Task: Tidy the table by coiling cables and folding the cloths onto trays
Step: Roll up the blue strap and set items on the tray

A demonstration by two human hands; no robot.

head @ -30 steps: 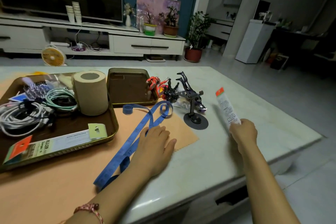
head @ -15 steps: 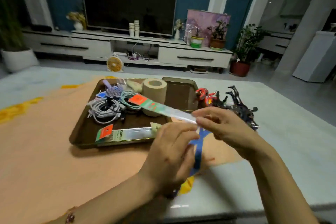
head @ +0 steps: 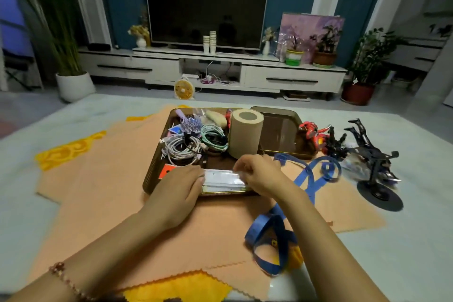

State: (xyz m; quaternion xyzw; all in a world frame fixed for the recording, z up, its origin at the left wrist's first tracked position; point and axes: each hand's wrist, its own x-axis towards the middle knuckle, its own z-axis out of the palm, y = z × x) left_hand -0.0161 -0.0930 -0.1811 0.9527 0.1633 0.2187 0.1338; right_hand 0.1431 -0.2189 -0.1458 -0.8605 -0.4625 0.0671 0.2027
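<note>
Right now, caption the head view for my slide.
Left hand presses, right hand pinches a packaged ruler in the tray.

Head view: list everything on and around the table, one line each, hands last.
table: one, pale, foreground
cloths: several overlapping, peach and yellow, under the large tray
large tray: one, dark brown, centre
small tray: one, brown, behind right
cables: two coils, white and mint, in large tray
paper roll: one, beige, upright in large tray
hairbrush: one, purple, large tray's back
clear packets: seemingly two, red label, large tray's front
tape: one, blue, loose on cloths
red figure: one, beside small tray
black figure: one, on round stand, right
television: one, black, far wall
left grip: covers packets' left end
right grip: pinches packets' right end
</note>
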